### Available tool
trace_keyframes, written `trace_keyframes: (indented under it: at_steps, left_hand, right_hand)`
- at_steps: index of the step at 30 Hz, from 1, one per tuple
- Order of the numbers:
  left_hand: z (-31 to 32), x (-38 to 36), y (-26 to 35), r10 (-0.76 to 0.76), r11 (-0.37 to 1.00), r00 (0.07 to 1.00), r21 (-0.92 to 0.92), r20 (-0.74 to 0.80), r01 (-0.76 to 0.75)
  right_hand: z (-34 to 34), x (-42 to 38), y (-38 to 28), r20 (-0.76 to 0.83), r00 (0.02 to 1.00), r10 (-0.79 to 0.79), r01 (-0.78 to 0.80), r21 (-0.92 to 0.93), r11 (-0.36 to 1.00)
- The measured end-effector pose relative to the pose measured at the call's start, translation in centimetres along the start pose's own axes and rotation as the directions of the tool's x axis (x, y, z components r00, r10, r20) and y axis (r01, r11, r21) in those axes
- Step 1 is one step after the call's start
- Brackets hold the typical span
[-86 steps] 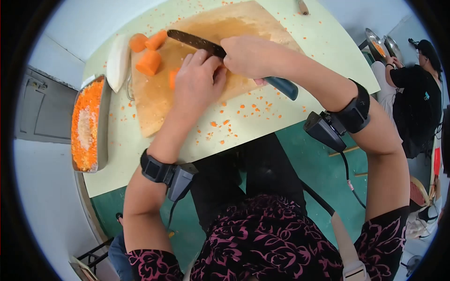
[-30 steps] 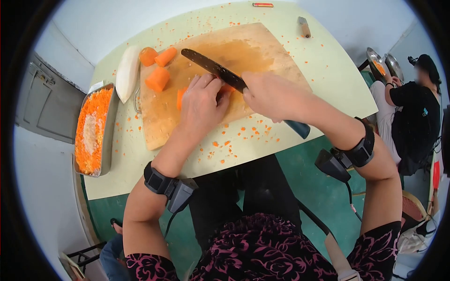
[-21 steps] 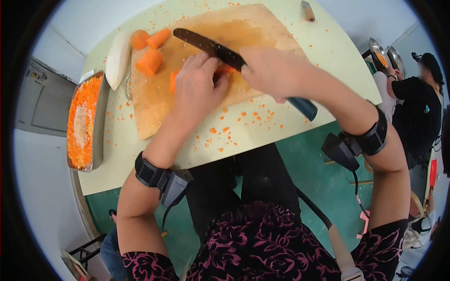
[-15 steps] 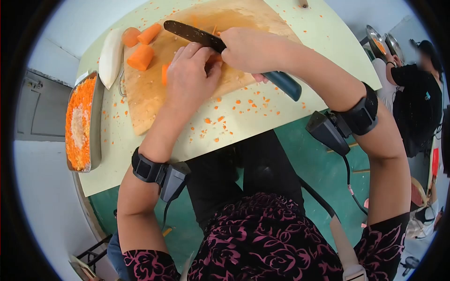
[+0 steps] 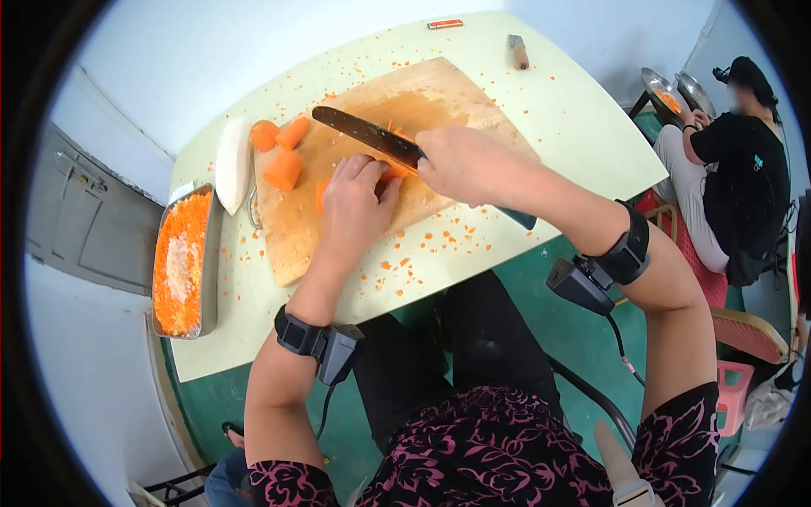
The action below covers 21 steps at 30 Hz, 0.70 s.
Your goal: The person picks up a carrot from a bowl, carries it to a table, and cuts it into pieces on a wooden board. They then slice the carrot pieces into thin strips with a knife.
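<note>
A wooden cutting board point(image 5: 296, 245) lies on the pale table. My right hand point(image 5: 460, 165) is wrapped round the handle of a dark-bladed knife point(image 5: 363, 131), its blade angled up and left over the board. My left hand point(image 5: 356, 198), fingers curled, presses on a piece of carrot point(image 5: 393, 171) beside the blade; the fingers partly hide it. Thin carrot slices lie just behind the knife. Several carrot chunks point(image 5: 282, 171) sit at the board's left corner. Next to them is a peeled white radish point(image 5: 232, 166).
A metal tray point(image 5: 211, 279) of chopped carrot and pale bits stands at the table's left edge. A small wooden-handled tool point(image 5: 519, 56) and a red lighter point(image 5: 445, 24) lie at the back. Another person point(image 5: 739, 160) sits at the far right beside metal bowls point(image 5: 663, 91).
The view has tilted upward, so the table and board appear lower and the back edge shows. My right hand has shifted slightly with the knife; both hands keep their holds.
</note>
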<state>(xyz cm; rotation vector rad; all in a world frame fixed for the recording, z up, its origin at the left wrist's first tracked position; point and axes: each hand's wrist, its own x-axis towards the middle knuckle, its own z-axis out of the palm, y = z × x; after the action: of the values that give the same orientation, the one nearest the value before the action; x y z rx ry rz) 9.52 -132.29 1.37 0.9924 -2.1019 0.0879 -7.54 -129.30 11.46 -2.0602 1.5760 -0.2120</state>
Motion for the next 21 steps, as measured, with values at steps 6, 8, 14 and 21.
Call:
trace_keyframes:
  at_steps: [6, 8, 14, 21]
  left_hand:
    - [-0.1, 0.1, 0.2, -0.025, 1.000, 1.000, 0.005, 0.009, 0.025]
    - [-0.1, 0.1, 0.2, -0.016, 1.000, 1.000, 0.003, 0.007, 0.016]
    - [0.0, 0.1, 0.0, -0.006, 1.000, 1.000, 0.010, 0.008, 0.006]
    - [-0.1, 0.1, 0.2, -0.024, 1.000, 1.000, -0.008, 0.018, 0.024]
  right_hand:
    - [0.9, 0.2, 0.7, -0.005, 1.000, -0.028, 0.028, -0.025, 0.999]
    - [1.0, 0.3, 0.8, 0.007, 1.000, -0.019, 0.020, -0.073, 0.997]
    - [1.5, 0.2, 1.3, -0.100, 0.988, -0.118, 0.109, -0.095, 0.989]
    - [1.7, 0.2, 1.3, -0.093, 0.990, -0.109, 0.099, -0.108, 0.989]
